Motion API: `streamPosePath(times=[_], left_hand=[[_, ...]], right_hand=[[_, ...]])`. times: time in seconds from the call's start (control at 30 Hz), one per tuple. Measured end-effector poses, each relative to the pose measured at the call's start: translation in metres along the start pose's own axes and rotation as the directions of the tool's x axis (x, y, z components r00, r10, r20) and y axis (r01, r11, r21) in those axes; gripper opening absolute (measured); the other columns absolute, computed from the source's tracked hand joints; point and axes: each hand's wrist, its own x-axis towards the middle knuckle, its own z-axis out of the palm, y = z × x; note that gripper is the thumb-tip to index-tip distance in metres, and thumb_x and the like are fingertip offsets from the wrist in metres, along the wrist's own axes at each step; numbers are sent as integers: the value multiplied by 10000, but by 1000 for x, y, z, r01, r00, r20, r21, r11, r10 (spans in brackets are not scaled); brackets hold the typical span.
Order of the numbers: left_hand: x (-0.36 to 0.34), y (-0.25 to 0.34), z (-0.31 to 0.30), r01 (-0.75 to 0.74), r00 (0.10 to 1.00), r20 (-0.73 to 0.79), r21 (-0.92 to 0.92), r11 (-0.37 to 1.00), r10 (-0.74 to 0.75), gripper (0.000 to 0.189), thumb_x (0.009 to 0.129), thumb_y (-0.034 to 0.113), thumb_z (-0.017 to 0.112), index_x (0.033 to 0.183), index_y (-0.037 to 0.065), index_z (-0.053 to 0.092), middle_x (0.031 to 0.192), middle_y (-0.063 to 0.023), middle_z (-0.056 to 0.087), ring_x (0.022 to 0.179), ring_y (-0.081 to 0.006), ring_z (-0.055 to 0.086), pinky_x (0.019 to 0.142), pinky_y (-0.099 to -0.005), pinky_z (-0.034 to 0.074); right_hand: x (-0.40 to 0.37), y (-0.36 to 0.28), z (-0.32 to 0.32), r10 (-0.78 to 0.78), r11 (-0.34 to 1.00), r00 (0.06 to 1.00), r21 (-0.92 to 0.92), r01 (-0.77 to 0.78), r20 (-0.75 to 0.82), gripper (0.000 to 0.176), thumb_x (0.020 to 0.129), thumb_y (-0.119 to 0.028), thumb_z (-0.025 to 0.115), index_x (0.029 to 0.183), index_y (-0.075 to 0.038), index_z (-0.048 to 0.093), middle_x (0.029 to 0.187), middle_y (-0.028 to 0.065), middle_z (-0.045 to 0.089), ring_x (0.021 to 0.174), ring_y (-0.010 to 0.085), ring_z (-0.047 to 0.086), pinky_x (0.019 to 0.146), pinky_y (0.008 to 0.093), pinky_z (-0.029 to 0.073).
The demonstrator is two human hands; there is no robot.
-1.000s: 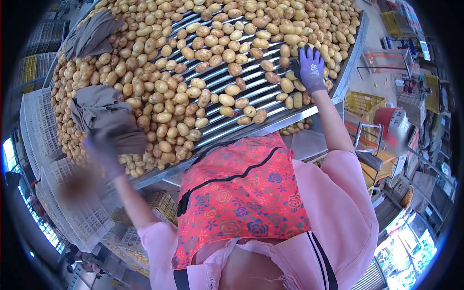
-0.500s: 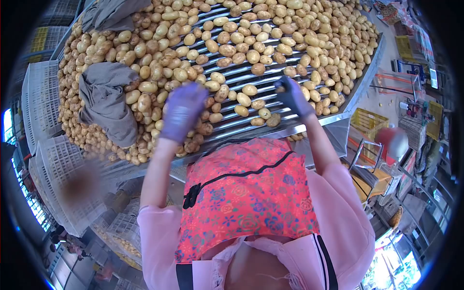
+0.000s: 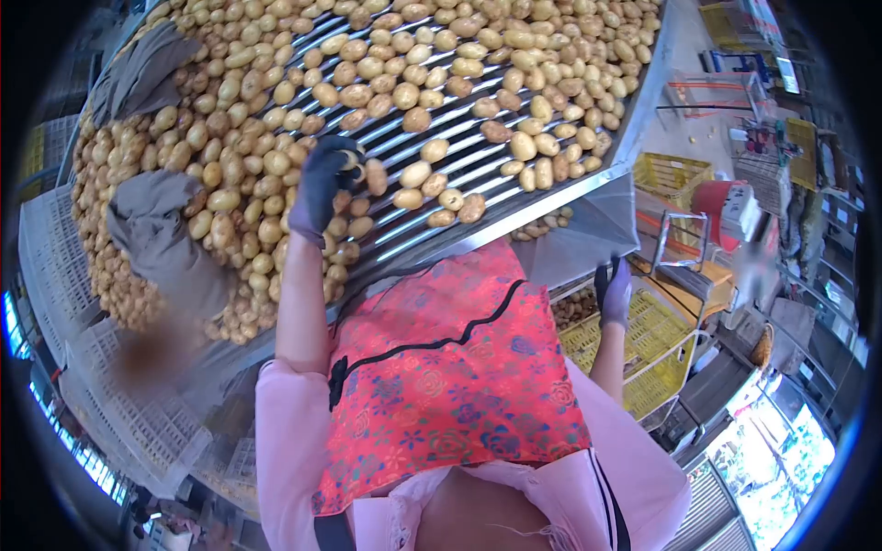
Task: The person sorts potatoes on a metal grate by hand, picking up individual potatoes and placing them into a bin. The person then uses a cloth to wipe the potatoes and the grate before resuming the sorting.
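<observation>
Potatoes [image 3: 404, 92] lie heaped over a sloping rack of metal bars [image 3: 386, 220]. My left hand [image 3: 319, 188], in a dark and purple glove, is over the left part of the heap. Its fingers are curled round a small potato [image 3: 354, 163], partly hidden by the glove. Away from the rack, my right hand [image 3: 614, 289] hangs above the yellow crates at the right, its gloved fingers pointing up; whether anything is between them is too small to tell. A grey cloth [image 3: 161, 234] rests on the potatoes at the left.
Another grey cloth [image 3: 147, 73] lies at the upper left. White crates [image 3: 55, 248] stand along the left side. Below the rack's right corner are yellow crates [image 3: 643, 344], beside a metal-framed stool [image 3: 680, 241]. A metal edge [image 3: 514, 216] runs along the rack's near side.
My right hand has left the rack and moved right and down over the yellow crates. My left hand has turned and closed round a potato. The whole view has shifted.
</observation>
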Motion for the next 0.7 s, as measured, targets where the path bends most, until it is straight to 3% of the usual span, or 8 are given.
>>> streamPosePath(times=[0.13, 0.2, 0.3, 0.43, 0.47, 0.57, 0.67, 0.7], left_hand=[[-44, 21, -37, 59, 944, -327, 313, 948, 49, 133, 886, 153, 568, 928, 45, 634, 845, -20, 621, 712, -76, 553, 574, -199, 411], [-48, -18, -48, -313, 793, -152, 730, 608, 590, 193, 839, 198, 671, 945, 38, 651, 797, -91, 669, 668, -205, 627, 600, -319, 487], [-72, -44, -18, -398, 827, 245, 891, 218, 506, 307, 848, 110, 559, 1152, 70, 557, 1005, -156, 620, 868, -311, 635, 697, -408, 525], [-59, -79, 36, -72, 974, 120, 969, -236, 194, 252, 839, 117, 526, 1085, 85, 568, 1010, -120, 562, 877, -266, 611, 621, -353, 537], [-51, -75, 44, -44, 985, 79, 974, -220, 151, 192, 837, 118, 538, 1014, 89, 609, 992, -123, 567, 862, -265, 618, 610, -342, 534], [-34, -79, 52, 41, 983, 5, 969, -245, 184, 124, 826, 113, 563, 921, 91, 640, 976, -126, 584, 807, -257, 637, 618, -350, 536], [-36, -66, 46, 10, 994, -4, 998, -54, 113, 187, 825, 119, 572, 1003, 72, 605, 1001, -154, 582, 850, -283, 640, 670, -375, 536], [-41, -61, 40, 25, 993, -18, 998, -54, 116, 187, 825, 119, 572, 1003, 72, 605, 1001, -154, 582, 850, -283, 640, 670, -375, 536]], right_hand=[[62, -146, 33, -622, 779, 782, -63, 624, 48, 356, 857, -85, 531, 1201, 8, 524, 1222, 209, 543, 1153, 394, 493, 984, 442, 387], [74, -199, 53, -731, 668, 661, -21, 744, 168, 372, 844, -73, 492, 1210, -19, 525, 1224, 187, 547, 1142, 371, 509, 973, 447, 391], [90, -206, 106, -685, 567, 648, -315, 761, 334, 311, 842, -139, 480, 1137, -92, 566, 1071, 125, 578, 1058, 304, 549, 860, 466, 418], [120, -186, 93, -639, 678, 664, -123, 724, 388, 377, 826, -46, 466, 1198, -52, 528, 1246, 173, 539, 1153, 368, 504, 967, 439, 415], [138, -153, 117, -787, 601, 605, -76, 796, 115, 313, 826, -33, 479, 1121, -45, 583, 1133, 160, 600, 1066, 339, 567, 906, 397, 463], [160, -161, 91, -521, 811, 776, 492, 318, 356, 238, 832, -37, 528, 1050, -18, 620, 1002, 112, 643, 923, 224, 604, 856, 326, 466], [165, -188, 89, -361, 485, 846, 854, -189, 392, 223, 832, -76, 624, 1048, -23, 623, 909, 27, 633, 846, 111, 576, 763, 254, 470], [164, -203, 87, -347, 625, 828, 767, -146, 440, 245, 837, -116, 629, 1062, -21, 615, 924, 29, 635, 855, 122, 581, 781, 258, 469]])
